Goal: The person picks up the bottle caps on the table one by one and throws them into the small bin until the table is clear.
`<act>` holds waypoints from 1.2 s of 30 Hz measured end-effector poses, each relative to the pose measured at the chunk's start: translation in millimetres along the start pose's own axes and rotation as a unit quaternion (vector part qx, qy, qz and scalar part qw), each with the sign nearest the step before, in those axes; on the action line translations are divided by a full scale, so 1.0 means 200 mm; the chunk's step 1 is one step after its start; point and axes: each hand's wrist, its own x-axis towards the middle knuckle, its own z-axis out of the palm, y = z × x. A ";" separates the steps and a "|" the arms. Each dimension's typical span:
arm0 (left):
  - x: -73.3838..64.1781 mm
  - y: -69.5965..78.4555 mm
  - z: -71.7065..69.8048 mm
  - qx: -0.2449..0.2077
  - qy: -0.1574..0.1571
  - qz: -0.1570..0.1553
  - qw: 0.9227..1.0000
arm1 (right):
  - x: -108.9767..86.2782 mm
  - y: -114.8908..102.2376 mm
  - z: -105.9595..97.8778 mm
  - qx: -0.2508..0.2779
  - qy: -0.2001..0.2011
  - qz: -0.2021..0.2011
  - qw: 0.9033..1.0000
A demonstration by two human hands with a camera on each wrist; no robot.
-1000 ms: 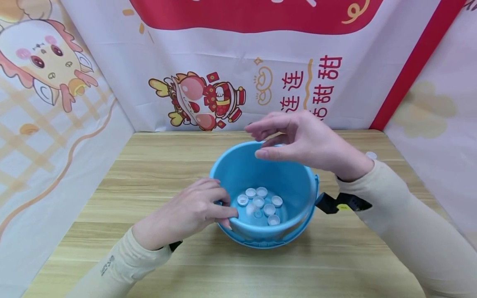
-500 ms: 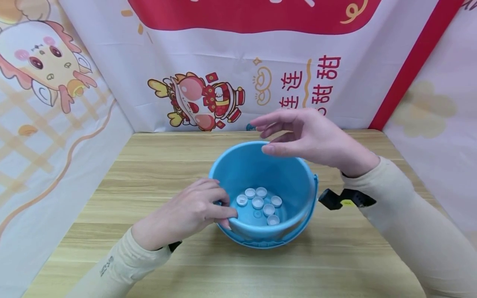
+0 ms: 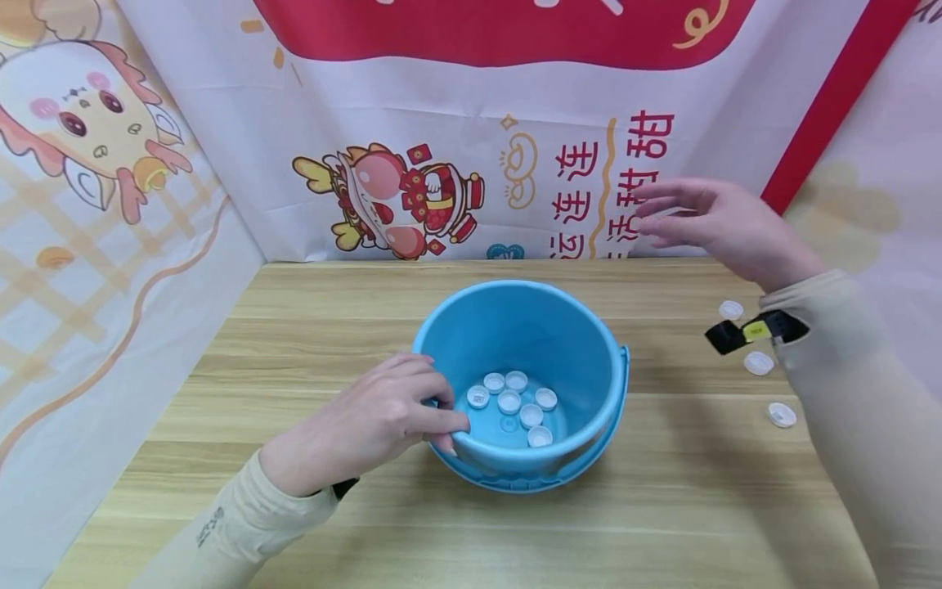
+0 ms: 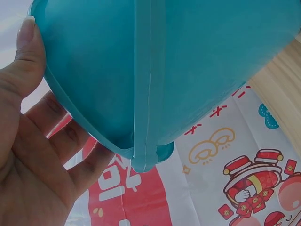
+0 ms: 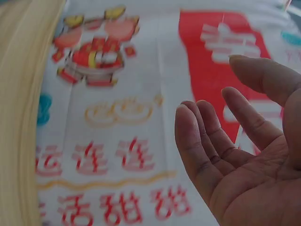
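Observation:
A light blue bucket [image 3: 518, 319] stands on the wooden table, its handle [image 3: 622, 384] hanging down along the right and front side. Several white bottle caps [image 3: 509, 402] lie on its floor. My left hand [image 3: 390, 405] grips the rim at the left front; the left wrist view has the thumb [image 4: 29, 35] on one side of the rim and the fingers on the other. Away to the right of the bucket, my right hand [image 3: 728, 229] is raised over the back of the table. Nothing is in it, and its fingers [image 5: 188, 132] are loosely bent in the right wrist view.
Three more white caps sit in a loose row at the table's right: a far cap [image 3: 731, 310], a middle cap [image 3: 759, 363] and a near cap [image 3: 782, 415]. A printed cloth [image 3: 441, 98] rises behind the table's back edge, with further cloths at both sides.
One cap, blurred above the bucket's floor a second ago, no longer shows there in motion. My right hand has moved from over the bucket up and to the right, uncovering the table caps. My left hand stays put.

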 end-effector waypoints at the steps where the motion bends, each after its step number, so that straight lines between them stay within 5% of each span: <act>1: 0.00 0.00 0.00 0.000 -0.001 0.000 1.000 | 0.01 0.05 -0.03 -0.009 0.006 0.021 1.000; 8: 0.00 0.00 0.00 -0.004 0.001 0.000 1.000 | 0.09 0.46 -0.21 -0.057 0.010 0.118 0.991; 14: 0.00 0.00 0.00 -0.007 0.012 0.005 1.000 | 0.13 0.84 -0.29 -0.129 -0.005 0.125 0.984; 21: 0.00 0.00 0.01 -0.007 0.021 0.011 1.000 | 0.14 1.17 -0.32 -0.236 -0.059 0.133 0.961; 26: 0.00 0.01 0.01 0.001 0.027 0.017 0.999 | 0.13 1.29 -0.29 -0.267 -0.065 0.144 0.951; 36: 0.00 0.00 0.02 0.009 0.035 0.019 0.999 | 0.19 1.32 -0.27 -0.245 -0.061 0.142 0.957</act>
